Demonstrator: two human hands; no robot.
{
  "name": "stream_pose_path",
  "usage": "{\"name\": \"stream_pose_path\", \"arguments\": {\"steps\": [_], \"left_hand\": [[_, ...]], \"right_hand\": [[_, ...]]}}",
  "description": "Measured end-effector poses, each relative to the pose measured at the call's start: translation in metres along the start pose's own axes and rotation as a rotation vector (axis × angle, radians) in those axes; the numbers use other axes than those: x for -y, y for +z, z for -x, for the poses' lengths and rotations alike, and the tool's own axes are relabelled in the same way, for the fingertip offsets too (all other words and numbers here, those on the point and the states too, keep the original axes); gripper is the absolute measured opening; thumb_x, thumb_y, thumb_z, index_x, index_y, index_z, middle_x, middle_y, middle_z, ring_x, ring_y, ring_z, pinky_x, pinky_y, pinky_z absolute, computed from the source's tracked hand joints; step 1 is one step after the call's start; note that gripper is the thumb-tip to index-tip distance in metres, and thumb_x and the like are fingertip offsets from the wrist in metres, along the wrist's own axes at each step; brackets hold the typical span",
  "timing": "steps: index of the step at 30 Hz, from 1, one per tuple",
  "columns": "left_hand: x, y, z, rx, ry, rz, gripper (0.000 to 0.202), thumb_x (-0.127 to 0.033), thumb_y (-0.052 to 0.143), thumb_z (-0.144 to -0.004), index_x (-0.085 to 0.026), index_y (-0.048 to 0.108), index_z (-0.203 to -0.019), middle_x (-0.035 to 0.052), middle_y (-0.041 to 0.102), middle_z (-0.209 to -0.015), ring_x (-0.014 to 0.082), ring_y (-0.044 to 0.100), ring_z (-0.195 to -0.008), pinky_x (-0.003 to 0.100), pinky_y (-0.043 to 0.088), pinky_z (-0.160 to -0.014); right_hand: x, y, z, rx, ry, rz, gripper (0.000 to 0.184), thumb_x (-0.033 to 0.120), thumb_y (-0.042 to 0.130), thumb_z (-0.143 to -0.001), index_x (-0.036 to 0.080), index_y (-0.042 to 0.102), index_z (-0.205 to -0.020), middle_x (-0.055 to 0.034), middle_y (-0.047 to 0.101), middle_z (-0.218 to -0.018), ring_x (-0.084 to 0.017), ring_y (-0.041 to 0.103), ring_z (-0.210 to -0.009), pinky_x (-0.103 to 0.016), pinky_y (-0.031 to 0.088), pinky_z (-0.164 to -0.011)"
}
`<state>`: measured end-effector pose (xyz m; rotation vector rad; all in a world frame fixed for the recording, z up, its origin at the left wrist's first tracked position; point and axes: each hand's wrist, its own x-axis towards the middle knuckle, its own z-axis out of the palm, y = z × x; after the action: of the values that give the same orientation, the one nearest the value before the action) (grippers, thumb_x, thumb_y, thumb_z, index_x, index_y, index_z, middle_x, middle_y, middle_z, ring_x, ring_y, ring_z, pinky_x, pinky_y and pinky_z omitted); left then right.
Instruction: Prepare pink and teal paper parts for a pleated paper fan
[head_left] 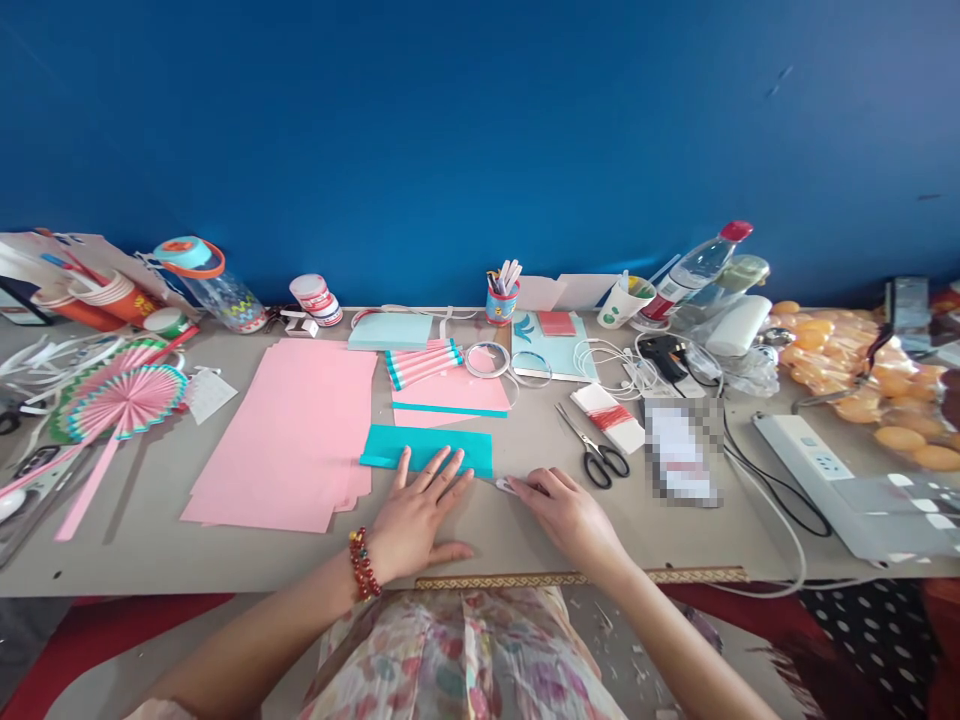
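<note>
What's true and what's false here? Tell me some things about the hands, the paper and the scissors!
The left hand lies flat on the teal paper. True.
The right hand holds the scissors. False: they lie unheld on the table.
The pink paper stack lies left of the teal paper. True.
The pink fan is folded shut. False: it is spread open.

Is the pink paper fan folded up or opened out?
Opened out: the pink paper fan is spread into a full round disc of pleats.
</note>
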<state>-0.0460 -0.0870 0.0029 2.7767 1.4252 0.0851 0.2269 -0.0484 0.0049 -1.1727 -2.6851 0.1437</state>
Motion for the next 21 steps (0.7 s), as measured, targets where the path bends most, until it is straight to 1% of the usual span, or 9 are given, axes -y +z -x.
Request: {"name": "stream_pose_path", "arguments": {"steps": [6, 11, 17, 21], "left_hand": [[0.000, 0.002, 0.000, -0.015, -0.012, -0.025, 0.094, -0.080, 0.023, -0.088, -0.017, 0.019, -0.157, 0.0113, 0.021, -0.163, 0.0313, 0.012, -0.151, 0.067, -0.008, -0.116], [0.001, 0.002, 0.000, -0.029, -0.009, -0.035, 0.096, -0.081, 0.023, -0.088, -0.014, 0.019, -0.157, 0.0109, 0.021, -0.163, 0.0298, 0.009, -0.152, 0.065, -0.004, -0.118], [0.002, 0.003, 0.001, -0.037, -0.012, -0.021, 0.094, -0.080, 0.026, -0.088, -0.017, 0.021, -0.157, 0.0093, 0.022, -0.163, 0.0302, 0.010, -0.152, 0.064, 0.000, -0.119], [0.001, 0.003, 0.000, -0.029, 0.001, -0.002, 0.094, -0.080, 0.025, -0.088, -0.016, 0.021, -0.157, 0.0103, 0.022, -0.163, 0.0294, 0.013, -0.151, 0.061, -0.001, -0.120]], "right_hand": [[0.010, 0.002, -0.003, -0.002, 0.021, 0.025, 0.035, 0.013, 0.048, -0.097, 0.022, 0.065, -0.126, -0.0069, 0.064, -0.094, -0.019, 0.057, -0.085, -0.027, 0.050, -0.074], [0.007, -0.001, 0.002, -0.006, 0.049, 0.013, 0.037, 0.011, 0.049, -0.095, 0.022, 0.064, -0.127, -0.0071, 0.064, -0.096, -0.018, 0.057, -0.086, -0.026, 0.051, -0.075], [0.009, -0.005, 0.006, -0.025, 0.079, 0.007, 0.036, 0.010, 0.049, -0.094, 0.021, 0.065, -0.125, -0.0080, 0.063, -0.096, -0.019, 0.057, -0.086, -0.027, 0.052, -0.074], [0.014, -0.003, 0.006, -0.036, 0.094, -0.017, 0.036, 0.011, 0.047, -0.095, 0.022, 0.065, -0.125, -0.0083, 0.063, -0.097, -0.019, 0.057, -0.086, -0.027, 0.052, -0.076]]}}
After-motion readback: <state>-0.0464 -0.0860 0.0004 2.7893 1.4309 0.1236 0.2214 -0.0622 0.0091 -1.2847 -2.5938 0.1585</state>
